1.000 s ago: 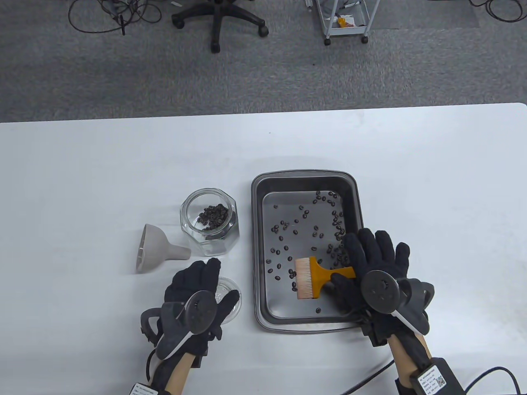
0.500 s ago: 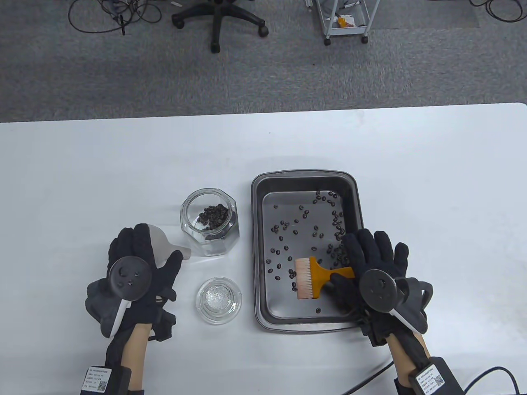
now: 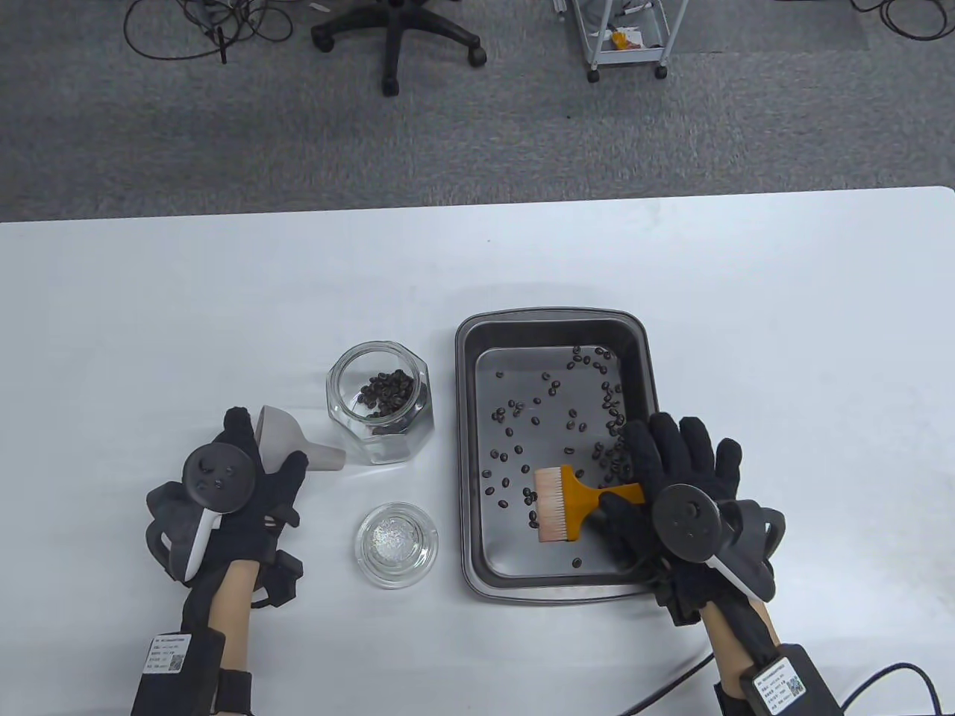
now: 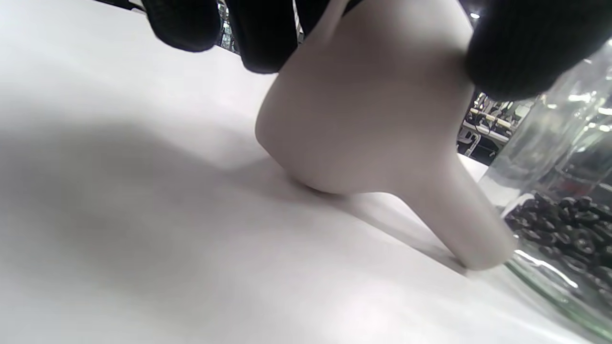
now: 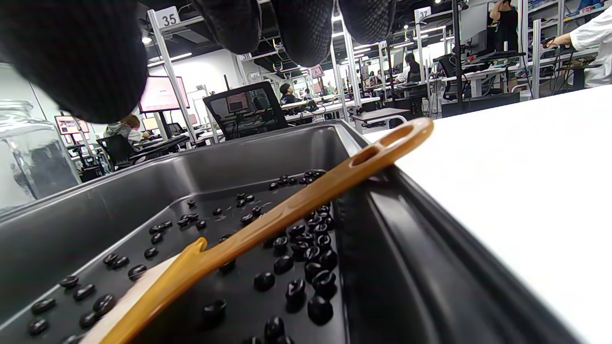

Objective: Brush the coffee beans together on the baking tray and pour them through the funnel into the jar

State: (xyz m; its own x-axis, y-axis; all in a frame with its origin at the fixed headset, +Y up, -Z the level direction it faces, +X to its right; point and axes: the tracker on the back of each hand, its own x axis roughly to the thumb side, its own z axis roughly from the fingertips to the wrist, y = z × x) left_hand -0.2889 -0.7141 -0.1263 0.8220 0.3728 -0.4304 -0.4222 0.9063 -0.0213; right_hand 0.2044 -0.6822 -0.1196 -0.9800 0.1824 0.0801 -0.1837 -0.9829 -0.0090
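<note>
Clearly, the step in hand was taking up the funnel (image 3: pixel 287 450), and my left hand (image 3: pixel 239 492) lay over its wide cone at the lower left of the table view, fingers (image 4: pixel 258 33) curled over the top of the cone and thumb pressed on its other flank. I judged that grip sound only if I closed on the cone itself and not the thin spout, then lifted straight before turning it spout-down over the glass jar (image 3: pixel 380 403). The funnel lay on its side on the white table (image 3: pixel 224 298), its long axis running left to right in the table view, mouth to the left, spout pointing right with its tip just beside the jar's base. The risk, as I saw it, was knocking the jar with the spout while swinging.

My right hand (image 3: pixel 683 488) hovered with fingers spread over the yellow brush (image 3: pixel 574 500), whose handle rested on the right rim of the baking tray (image 3: pixel 548 319); the right wrist view showed it gripping nothing. Coffee beans (image 3: pixel 567 418) lay scattered in the tray, thickest toward its right side. The jar's glass lid (image 3: pixel 395 544) sat below the jar.
</note>
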